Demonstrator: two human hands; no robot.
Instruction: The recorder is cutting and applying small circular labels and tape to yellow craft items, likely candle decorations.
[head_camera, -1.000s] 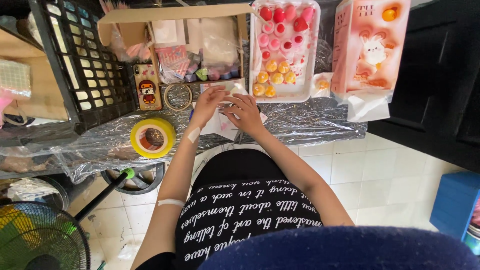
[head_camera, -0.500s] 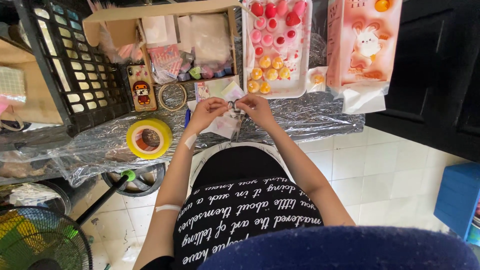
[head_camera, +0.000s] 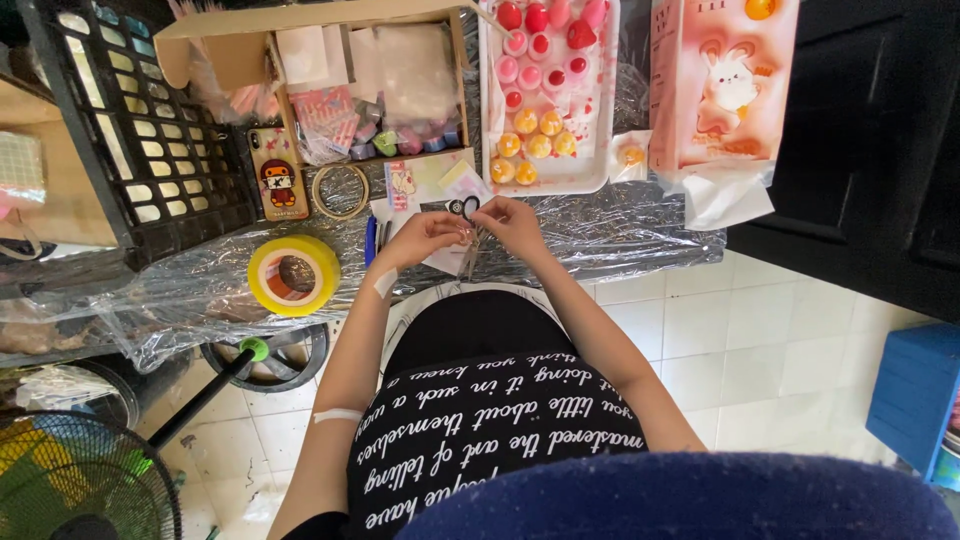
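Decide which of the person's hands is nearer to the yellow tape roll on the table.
Left. The left hand is at the table edge, just right of the yellow tape roll. The right hand lies farther right, beyond the left hand.

From my feed the scene is evenly bright under soft daylight, with the white floor tiles (head_camera: 760, 350) nearly washed out and the dark cabinet (head_camera: 860, 150) at the right swallowing all detail. Glare breaks into small highlights across the crinkled plastic sheet (head_camera: 620, 225), while shadows stay faint. Straight lines bow towards the edges, and the blue cap brim (head_camera: 680, 500) at the bottom is blurred.
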